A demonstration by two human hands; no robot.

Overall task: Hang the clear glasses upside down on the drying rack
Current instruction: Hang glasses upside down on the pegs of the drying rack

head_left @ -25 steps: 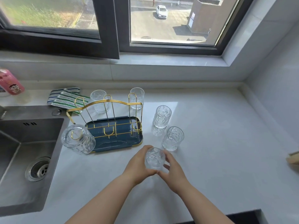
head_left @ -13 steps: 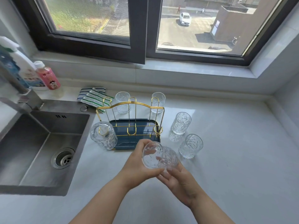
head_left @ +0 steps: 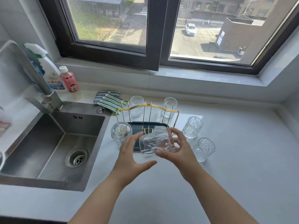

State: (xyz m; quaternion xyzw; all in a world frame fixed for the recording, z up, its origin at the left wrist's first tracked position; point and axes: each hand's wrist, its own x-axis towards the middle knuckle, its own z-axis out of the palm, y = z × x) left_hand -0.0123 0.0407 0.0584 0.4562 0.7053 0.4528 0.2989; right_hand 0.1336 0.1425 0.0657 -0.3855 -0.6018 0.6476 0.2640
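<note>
Glass (head_left: 155, 145): tilted, in front of my rack (head_left: 147, 117), above the surface (head_left: 226, 175).
Grip: my left hand (head_left: 132, 157) and right hand (head_left: 179, 147) both clasp it.
Hidden: rack's near tray edge, behind glass and hands.

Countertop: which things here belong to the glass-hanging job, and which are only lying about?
Job: held glass, left hand, right hand, gold drying rack, hung glass, four upright glasses.
Lying about: striped cloths, spray bottle, pink bottle, sink, faucet.

The glasses (head_left: 192, 127) were clear and bumpy. The rack (head_left: 146, 109) was shiny gold wire. The sink (head_left: 53, 143) was dull grey metal.
</note>
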